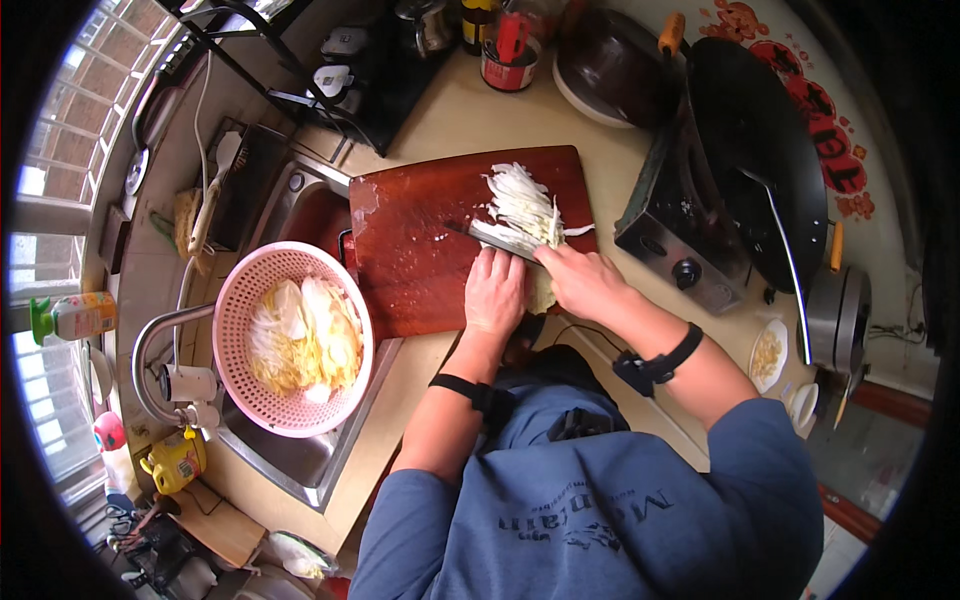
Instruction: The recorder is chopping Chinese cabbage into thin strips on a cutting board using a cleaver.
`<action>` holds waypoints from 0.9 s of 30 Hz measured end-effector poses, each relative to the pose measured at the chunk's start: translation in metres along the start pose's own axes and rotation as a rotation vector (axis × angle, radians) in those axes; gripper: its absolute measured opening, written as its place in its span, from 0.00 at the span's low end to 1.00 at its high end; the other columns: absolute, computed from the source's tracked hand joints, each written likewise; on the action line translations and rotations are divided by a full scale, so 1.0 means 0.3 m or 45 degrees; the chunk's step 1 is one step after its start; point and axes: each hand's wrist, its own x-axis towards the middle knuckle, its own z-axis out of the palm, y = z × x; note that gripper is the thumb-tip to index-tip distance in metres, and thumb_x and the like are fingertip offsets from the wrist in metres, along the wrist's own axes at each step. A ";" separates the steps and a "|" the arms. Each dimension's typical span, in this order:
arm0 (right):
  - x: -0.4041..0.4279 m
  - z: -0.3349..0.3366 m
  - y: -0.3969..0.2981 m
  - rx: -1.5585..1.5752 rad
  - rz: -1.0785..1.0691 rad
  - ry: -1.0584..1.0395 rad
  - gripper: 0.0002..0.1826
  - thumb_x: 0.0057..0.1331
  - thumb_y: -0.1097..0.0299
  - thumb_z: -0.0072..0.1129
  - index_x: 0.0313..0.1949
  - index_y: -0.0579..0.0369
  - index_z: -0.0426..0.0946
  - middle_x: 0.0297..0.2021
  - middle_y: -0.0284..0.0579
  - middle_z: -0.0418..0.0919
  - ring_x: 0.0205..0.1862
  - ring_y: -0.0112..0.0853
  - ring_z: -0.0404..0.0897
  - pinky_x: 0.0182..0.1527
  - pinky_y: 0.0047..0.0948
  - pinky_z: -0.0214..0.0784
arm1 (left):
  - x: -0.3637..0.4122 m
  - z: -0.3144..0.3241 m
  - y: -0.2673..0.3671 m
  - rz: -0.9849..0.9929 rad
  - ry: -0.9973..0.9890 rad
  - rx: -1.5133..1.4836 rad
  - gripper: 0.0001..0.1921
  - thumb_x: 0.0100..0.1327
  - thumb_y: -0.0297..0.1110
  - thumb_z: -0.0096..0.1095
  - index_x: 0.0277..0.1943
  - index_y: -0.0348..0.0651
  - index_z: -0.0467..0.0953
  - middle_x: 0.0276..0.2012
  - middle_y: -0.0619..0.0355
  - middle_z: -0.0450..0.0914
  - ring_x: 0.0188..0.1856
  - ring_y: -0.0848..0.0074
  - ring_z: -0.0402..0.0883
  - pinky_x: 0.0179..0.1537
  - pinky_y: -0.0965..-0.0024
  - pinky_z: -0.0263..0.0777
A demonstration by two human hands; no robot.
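A reddish-brown wooden cutting board point(420, 262) lies before me, its left end reaching over the sink. My right hand point(589, 281) grips a kitchen knife point(506, 245), whose dark blade crosses the board. Just below the blade, my left hand point(496, 289) presses on napa cabbage point(541, 292), fingertips close to the knife; the hand and wrist cover part of that piece. White shredded cabbage point(521, 199) is heaped on the far side of the blade. To the left, a pink plastic colander point(229, 375) holds cut napa cabbage point(304, 337).
Under the colander is a steel sink point(300, 450) with a curved faucet point(146, 337) beside it. A black wok point(757, 165) rests on a gas stove point(675, 255) at right. Near it stand a lidded pot point(836, 315) and a plate of chopped food point(768, 356). A dark pot point(619, 71) stands behind.
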 end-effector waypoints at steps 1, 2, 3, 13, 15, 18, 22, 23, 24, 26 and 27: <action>0.019 0.009 -0.010 0.008 -0.003 0.018 0.19 0.66 0.71 0.51 0.57 0.50 0.67 0.44 0.58 0.81 0.39 0.59 0.84 0.42 0.60 0.75 | 0.004 -0.003 0.002 -0.003 0.017 -0.015 0.18 0.59 0.34 0.66 0.51 0.38 0.78 0.48 0.47 0.79 0.55 0.53 0.76 0.59 0.58 0.73; 0.015 0.006 -0.015 0.012 0.027 0.003 0.20 0.66 0.71 0.49 0.58 0.51 0.67 0.45 0.58 0.81 0.41 0.59 0.83 0.45 0.59 0.75 | 0.004 -0.005 0.002 -0.005 0.005 -0.020 0.18 0.59 0.34 0.66 0.51 0.38 0.78 0.47 0.48 0.79 0.54 0.53 0.76 0.59 0.58 0.73; 0.013 0.014 -0.004 0.008 0.030 0.004 0.20 0.66 0.71 0.49 0.58 0.51 0.67 0.45 0.58 0.81 0.41 0.59 0.83 0.45 0.59 0.75 | 0.001 -0.009 -0.001 -0.003 0.008 -0.024 0.18 0.59 0.34 0.66 0.51 0.38 0.78 0.47 0.48 0.79 0.54 0.53 0.76 0.59 0.58 0.73; -0.111 -0.079 0.024 0.029 0.027 -0.114 0.23 0.64 0.71 0.52 0.60 0.51 0.67 0.46 0.57 0.81 0.42 0.60 0.83 0.45 0.57 0.76 | -0.001 -0.012 0.005 -0.030 0.022 0.013 0.14 0.59 0.35 0.64 0.46 0.39 0.77 0.43 0.48 0.76 0.49 0.55 0.74 0.52 0.58 0.72; -0.045 -0.005 0.027 0.047 -0.007 -0.020 0.22 0.65 0.71 0.52 0.59 0.49 0.67 0.44 0.57 0.81 0.40 0.59 0.83 0.43 0.59 0.76 | 0.000 -0.012 0.010 -0.020 0.011 0.021 0.13 0.59 0.35 0.64 0.44 0.40 0.76 0.43 0.48 0.75 0.48 0.55 0.74 0.52 0.58 0.72; 0.002 0.008 0.021 0.059 -0.003 -0.027 0.21 0.65 0.70 0.52 0.58 0.49 0.67 0.46 0.58 0.81 0.41 0.59 0.83 0.44 0.59 0.76 | -0.004 -0.017 0.009 -0.039 -0.060 -0.019 0.15 0.59 0.37 0.68 0.46 0.41 0.77 0.47 0.46 0.76 0.53 0.50 0.74 0.55 0.55 0.73; -0.009 0.027 0.043 0.089 0.010 -0.013 0.21 0.66 0.70 0.52 0.59 0.49 0.67 0.46 0.58 0.81 0.43 0.59 0.83 0.46 0.59 0.75 | -0.016 -0.037 0.024 -0.026 -0.009 -0.029 0.14 0.59 0.36 0.68 0.45 0.41 0.78 0.49 0.45 0.76 0.54 0.50 0.74 0.56 0.56 0.73; -0.018 0.037 0.062 0.174 0.004 0.078 0.21 0.66 0.70 0.52 0.59 0.49 0.67 0.46 0.58 0.81 0.44 0.59 0.82 0.46 0.58 0.75 | -0.021 -0.038 0.030 -0.017 -0.002 -0.016 0.14 0.58 0.36 0.68 0.46 0.40 0.78 0.49 0.45 0.76 0.54 0.50 0.74 0.56 0.56 0.73; -0.023 0.034 0.072 0.257 -0.007 0.165 0.21 0.66 0.70 0.51 0.59 0.49 0.67 0.46 0.59 0.81 0.45 0.59 0.82 0.47 0.58 0.74 | -0.022 -0.038 0.029 -0.013 0.007 -0.001 0.15 0.58 0.35 0.68 0.46 0.40 0.78 0.50 0.45 0.76 0.55 0.50 0.74 0.56 0.56 0.73; -0.052 0.019 0.086 0.252 0.009 0.176 0.21 0.65 0.70 0.51 0.59 0.49 0.68 0.46 0.59 0.81 0.46 0.59 0.81 0.47 0.58 0.74 | -0.022 -0.035 0.019 -0.006 0.008 0.002 0.15 0.58 0.35 0.68 0.46 0.39 0.78 0.49 0.45 0.76 0.54 0.50 0.74 0.56 0.56 0.73; -0.075 0.003 0.087 0.247 0.033 0.184 0.21 0.65 0.70 0.51 0.59 0.49 0.68 0.46 0.59 0.81 0.47 0.60 0.81 0.48 0.57 0.74 | -0.024 -0.032 0.018 0.002 0.003 -0.002 0.16 0.58 0.35 0.68 0.47 0.39 0.78 0.49 0.45 0.76 0.54 0.50 0.74 0.56 0.56 0.73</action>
